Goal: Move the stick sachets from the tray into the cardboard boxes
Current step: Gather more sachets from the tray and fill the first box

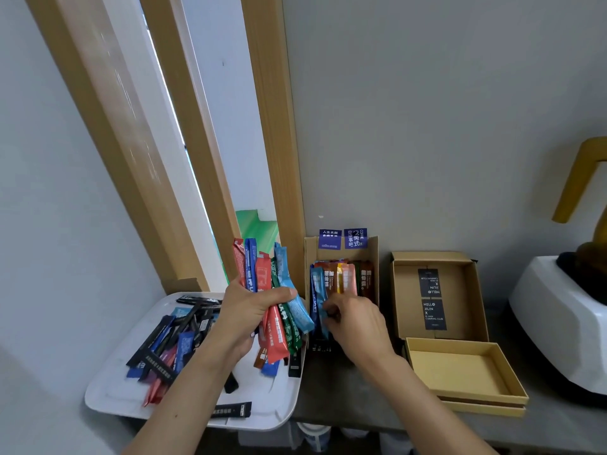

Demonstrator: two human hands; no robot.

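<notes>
My left hand (247, 315) grips a fanned bundle of stick sachets (275, 290), red, blue and green, above the right end of the white tray (111, 394). Several dark, blue and red sachets (170, 343) lie loose on the tray. My right hand (353, 321) pinches a blue sachet (318, 290) at the near end of the left cardboard box (372, 249), where several coloured sachets (345, 279) lie packed side by side. An open cardboard box (478, 290) with black labels inside stands to the right, holding no sachets.
A shallow yellow box lid or tray (466, 372) rests in front of the right box on the grey counter (331, 395). A white appliance (565, 320) stands at the far right. A wooden window frame (272, 142) rises behind the tray.
</notes>
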